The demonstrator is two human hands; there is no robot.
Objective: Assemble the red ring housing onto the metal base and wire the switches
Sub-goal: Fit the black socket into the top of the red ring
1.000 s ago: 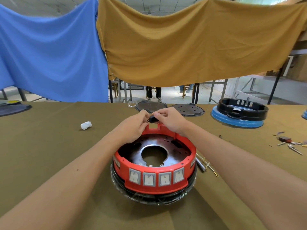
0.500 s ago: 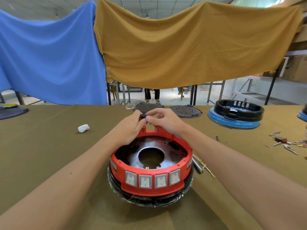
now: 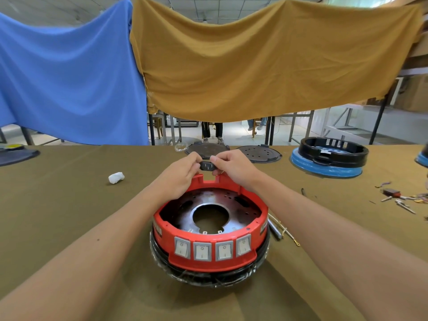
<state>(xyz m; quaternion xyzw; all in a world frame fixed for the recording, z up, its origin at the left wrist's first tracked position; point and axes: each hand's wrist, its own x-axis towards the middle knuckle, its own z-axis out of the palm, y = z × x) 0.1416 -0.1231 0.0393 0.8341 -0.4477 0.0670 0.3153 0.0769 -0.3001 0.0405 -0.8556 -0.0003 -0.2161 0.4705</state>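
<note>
The red ring housing (image 3: 209, 253) sits in the middle of the olive-covered table (image 3: 69, 205), already seated over the metal base (image 3: 209, 206), whose shiny plate with its round centre hole shows inside the ring; four white rocker switches (image 3: 212, 249) line the near face; and up at the far rim, both hands are over the square notch (image 3: 210, 178) in the red wall; the left hand (image 3: 179, 176) and the right hand (image 3: 234, 167) pinch a small black socket part (image 3: 206, 166) between thumbs and fingertips, one at each end, holding it just above that notch, not yet in it; it looks like a light, rigid moulded piece, best held by its short ends as it is here, leaving its body free to slide down; the housing itself looks like stiff plastic, light against the base beneath, so I'd judge the rim may flex a little if pressed hard near the cut-out; a hand on the wall beside the notch would steady it; the switch faces look glossy and are no place to grip; loose terminals and wire ends (image 3: 403, 200) lie well off to the right; a white wad (image 3: 116, 177) rests to the left.
</note>
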